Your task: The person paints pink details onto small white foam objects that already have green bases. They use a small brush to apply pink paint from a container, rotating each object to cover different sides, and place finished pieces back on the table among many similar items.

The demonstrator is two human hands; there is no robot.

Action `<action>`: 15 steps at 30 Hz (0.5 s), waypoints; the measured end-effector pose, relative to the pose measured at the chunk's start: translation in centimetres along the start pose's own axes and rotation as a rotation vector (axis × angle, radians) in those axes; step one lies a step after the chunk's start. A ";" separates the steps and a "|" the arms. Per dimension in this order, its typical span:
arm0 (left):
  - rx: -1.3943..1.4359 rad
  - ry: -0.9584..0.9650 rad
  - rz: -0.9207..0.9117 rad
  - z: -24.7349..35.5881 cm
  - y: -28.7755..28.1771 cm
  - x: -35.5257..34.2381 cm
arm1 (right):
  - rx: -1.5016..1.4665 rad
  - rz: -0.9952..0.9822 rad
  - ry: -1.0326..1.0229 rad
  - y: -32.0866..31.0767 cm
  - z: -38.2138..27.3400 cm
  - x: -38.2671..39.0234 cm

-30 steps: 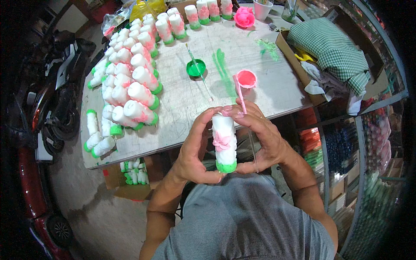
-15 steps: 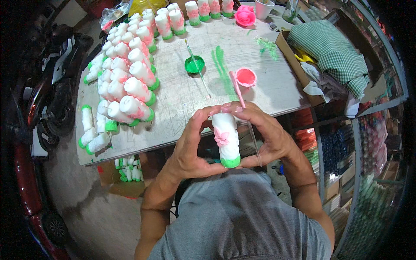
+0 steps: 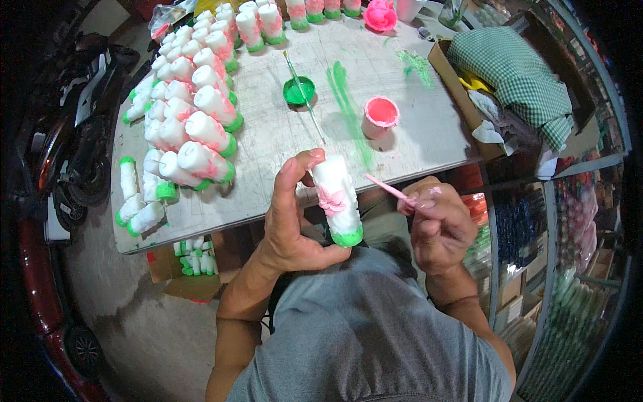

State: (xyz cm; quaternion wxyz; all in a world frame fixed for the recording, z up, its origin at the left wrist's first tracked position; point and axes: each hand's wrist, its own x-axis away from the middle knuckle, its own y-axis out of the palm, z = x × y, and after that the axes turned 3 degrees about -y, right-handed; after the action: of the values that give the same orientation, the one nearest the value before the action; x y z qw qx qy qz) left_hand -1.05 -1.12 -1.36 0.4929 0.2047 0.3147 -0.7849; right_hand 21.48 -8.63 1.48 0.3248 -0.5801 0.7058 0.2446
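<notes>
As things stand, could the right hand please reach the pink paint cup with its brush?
Probably yes: the right hand holds the pink brush, and bare table lies between it and the pink paint cup.

Brown cardboard box [image 3: 450,63] at right edge of tabletop [image 3: 281,144], open top, holding green-and-white checked cloth [image 3: 519,74]. 2nd open cardboard box [image 3: 184,271] on floor under tabletop's near-left corner, w/ white-and-green cylinders [image 3: 194,258] inside. Clear plastic bag [image 3: 164,17] at far-left tabletop corner. Shelves w/ small packaged goods [image 3: 516,231] at right, too blurred to tell apart. No screens or signs.
</notes>
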 end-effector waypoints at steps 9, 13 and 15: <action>-0.031 -0.037 0.004 0.3 -0.2 0.1 | 0.317 -0.249 -0.115 0.8 -1.7 -0.5; -0.040 -0.021 0.003 0.2 -0.1 0.2 | 0.295 -0.245 -0.112 0.9 -1.7 -0.4; -0.039 -0.009 0.009 0.1 -0.1 0.2 | 0.289 -0.244 -0.102 1.0 -1.9 -0.5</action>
State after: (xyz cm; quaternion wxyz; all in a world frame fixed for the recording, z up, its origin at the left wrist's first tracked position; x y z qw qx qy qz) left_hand -1.19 -1.29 -1.37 0.5019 0.1929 0.3266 -0.7773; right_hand 20.25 -9.46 3.08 0.4673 -0.5956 0.6405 0.1289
